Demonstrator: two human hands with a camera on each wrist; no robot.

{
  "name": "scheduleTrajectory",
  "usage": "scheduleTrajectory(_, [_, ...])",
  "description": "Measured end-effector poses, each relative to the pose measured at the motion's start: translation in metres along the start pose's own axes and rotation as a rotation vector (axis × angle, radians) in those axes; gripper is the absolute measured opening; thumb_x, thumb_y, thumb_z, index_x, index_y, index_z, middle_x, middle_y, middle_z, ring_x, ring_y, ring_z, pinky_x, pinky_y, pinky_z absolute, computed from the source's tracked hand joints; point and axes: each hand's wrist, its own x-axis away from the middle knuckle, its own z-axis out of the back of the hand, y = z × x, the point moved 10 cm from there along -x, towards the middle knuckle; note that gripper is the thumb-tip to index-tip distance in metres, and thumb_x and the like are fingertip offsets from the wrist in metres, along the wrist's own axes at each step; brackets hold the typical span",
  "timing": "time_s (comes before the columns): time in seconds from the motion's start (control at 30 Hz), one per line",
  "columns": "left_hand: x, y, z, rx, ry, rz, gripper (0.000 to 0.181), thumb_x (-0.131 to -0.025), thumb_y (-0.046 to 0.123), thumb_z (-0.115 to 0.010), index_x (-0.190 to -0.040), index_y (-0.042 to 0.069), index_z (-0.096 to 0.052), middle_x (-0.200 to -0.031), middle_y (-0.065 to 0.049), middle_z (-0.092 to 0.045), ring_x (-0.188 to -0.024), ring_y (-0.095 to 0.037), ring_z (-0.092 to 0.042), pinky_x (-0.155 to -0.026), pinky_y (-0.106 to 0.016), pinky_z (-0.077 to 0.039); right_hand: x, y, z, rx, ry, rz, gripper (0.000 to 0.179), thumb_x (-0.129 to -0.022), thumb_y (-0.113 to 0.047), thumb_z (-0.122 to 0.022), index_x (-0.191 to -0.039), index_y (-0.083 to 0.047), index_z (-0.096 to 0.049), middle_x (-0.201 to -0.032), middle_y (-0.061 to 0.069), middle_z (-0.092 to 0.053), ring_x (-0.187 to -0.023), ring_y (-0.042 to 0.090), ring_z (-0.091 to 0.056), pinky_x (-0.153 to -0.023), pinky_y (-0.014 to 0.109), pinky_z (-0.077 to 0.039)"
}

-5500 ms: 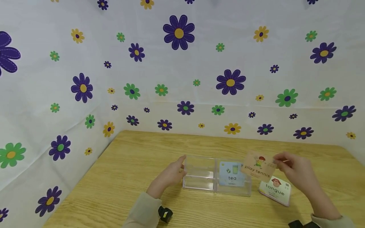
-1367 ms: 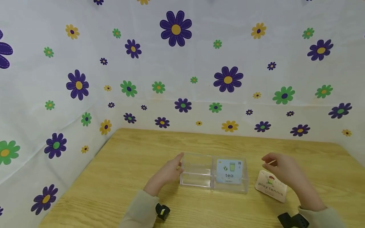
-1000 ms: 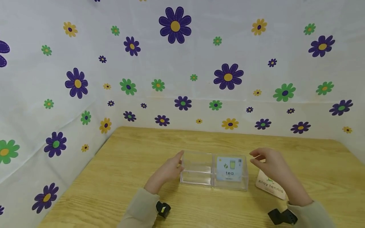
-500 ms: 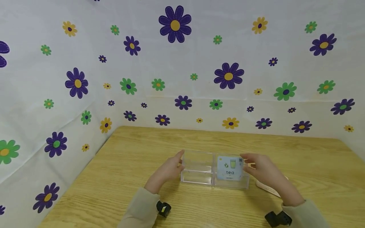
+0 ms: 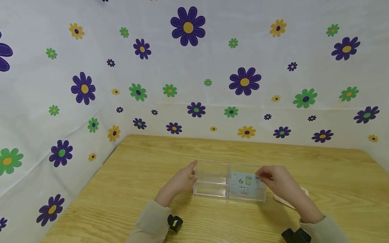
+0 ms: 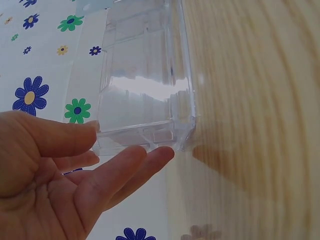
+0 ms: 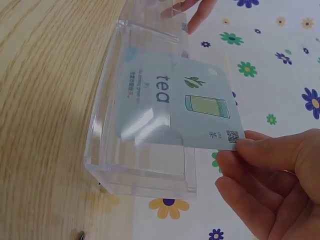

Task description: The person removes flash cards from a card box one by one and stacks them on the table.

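Note:
A clear two-compartment plastic box (image 5: 210,194) stands at the middle of the table. My left hand (image 5: 179,182) touches its left end; in the left wrist view the fingers lie fairly straight, tips against the end wall. Thumb and fingers of my right hand (image 5: 278,179) pinch the QR-code corner of a light blue "tea" flashcard (image 7: 205,90). That card leans in the right compartment, its lower part behind the clear front wall and its held corner sticking out. To the right, a card stack (image 5: 282,200) lies partly hidden under my right forearm.
The wooden table (image 5: 121,202) reaches back to white walls (image 5: 212,60) printed with purple, green and yellow flowers. Black camera straps (image 5: 175,223) circle both wrists. Glare crosses the box's front walls.
My right hand let the "play tennis" card down onto the stack, moved left to the box and took the "tea" card's corner. The card's top now sits lower. My left hand stays at the box.

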Motion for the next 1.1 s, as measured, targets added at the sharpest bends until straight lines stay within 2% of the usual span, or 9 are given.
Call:
scheduleTrajectory(0.17, [0.000, 0.000, 0.001, 0.001, 0.000, 0.003, 0.056, -0.091, 0.005, -0.046, -0.139, -0.001, -0.018, -0.119, -0.026, -0.047, -0.068, -0.017, -0.050, -0.053, -0.027, -0.039, 0.003, -0.005, 0.011, -0.003, 0.082, 0.030, 0.013, -0.080, 0.006, -0.059, -0.085, -0.003, -0.067, -0.084, 0.008, -0.064, -0.073, 0.019, -0.060, -0.061, 0.032, -0.049])
scheduleTrajectory(0.37, [-0.001, 0.003, 0.002, -0.009, 0.003, -0.006, 0.055, -0.092, 0.005, -0.046, -0.138, -0.002, -0.018, -0.118, -0.026, -0.048, -0.076, -0.017, -0.052, -0.057, -0.028, -0.040, 0.009, -0.008, 0.030, -0.005, 0.190, 0.057, 0.012, -0.079, 0.007, -0.060, -0.085, -0.001, -0.067, -0.083, 0.010, -0.065, -0.071, 0.021, -0.061, -0.060, 0.031, -0.049])
scheduleTrajectory(0.53, [-0.001, 0.003, 0.003, -0.010, 0.015, -0.025, 0.054, -0.091, 0.002, -0.046, -0.137, -0.004, -0.019, -0.116, -0.027, -0.048, -0.060, -0.014, -0.047, -0.051, -0.026, -0.037, 0.013, -0.003, 0.044, -0.002, 0.233, 0.042, 0.011, -0.079, 0.006, -0.060, -0.086, 0.001, -0.066, -0.083, 0.012, -0.064, -0.070, 0.021, -0.061, -0.058, 0.029, -0.049])
scheduleTrajectory(0.6, [-0.001, 0.003, 0.004, -0.013, 0.017, -0.029, 0.054, -0.090, 0.001, -0.046, -0.137, -0.005, -0.019, -0.116, -0.028, -0.049, -0.058, -0.014, -0.046, -0.050, -0.026, -0.037, 0.015, 0.003, 0.049, -0.017, 0.227, 0.010, 0.011, -0.080, 0.004, -0.060, -0.088, 0.001, -0.066, -0.084, 0.013, -0.064, -0.068, 0.020, -0.060, -0.052, 0.027, -0.048])
scheduleTrajectory(0.7, [-0.001, 0.003, 0.004, -0.012, 0.015, -0.026, 0.055, -0.090, 0.002, -0.046, -0.137, -0.005, -0.019, -0.116, -0.028, -0.049, -0.060, -0.013, -0.047, -0.050, -0.026, -0.037, 0.018, 0.011, 0.057, -0.014, 0.230, -0.016, 0.010, -0.080, 0.004, -0.060, -0.088, 0.002, -0.066, -0.083, 0.013, -0.064, -0.068, 0.021, -0.060, -0.051, 0.025, -0.047])
scheduleTrajectory(0.77, [-0.001, 0.003, 0.003, -0.010, 0.011, -0.024, 0.055, -0.090, 0.002, -0.046, -0.137, -0.005, -0.019, -0.116, -0.028, -0.048, -0.059, -0.013, -0.046, -0.050, -0.025, -0.037, 0.019, 0.016, 0.061, -0.012, 0.220, -0.035, 0.010, -0.080, 0.004, -0.060, -0.088, 0.002, -0.065, -0.084, 0.014, -0.064, -0.069, 0.022, -0.060, -0.051, 0.025, -0.046])
scheduleTrajectory(0.83, [0.000, 0.002, 0.002, -0.005, 0.007, -0.023, 0.055, -0.091, 0.002, -0.046, -0.138, -0.004, -0.018, -0.117, -0.028, -0.048, -0.053, -0.012, -0.043, -0.048, -0.025, -0.036, 0.020, 0.021, 0.065, -0.001, 0.216, -0.040, 0.010, -0.080, 0.004, -0.059, -0.087, 0.003, -0.065, -0.084, 0.014, -0.064, -0.072, 0.023, -0.061, -0.056, 0.024, -0.047])
scheduleTrajectory(1.1, [0.000, 0.001, 0.001, -0.001, 0.000, -0.012, 0.056, -0.091, 0.003, -0.046, -0.138, -0.002, -0.018, -0.118, -0.027, -0.047, -0.046, -0.010, -0.036, -0.046, -0.024, -0.035, 0.024, 0.047, 0.072, -0.007, 0.138, -0.118, 0.011, -0.081, 0.002, -0.059, -0.089, 0.004, -0.064, -0.084, 0.013, -0.063, -0.071, 0.022, -0.059, -0.058, 0.026, -0.047])
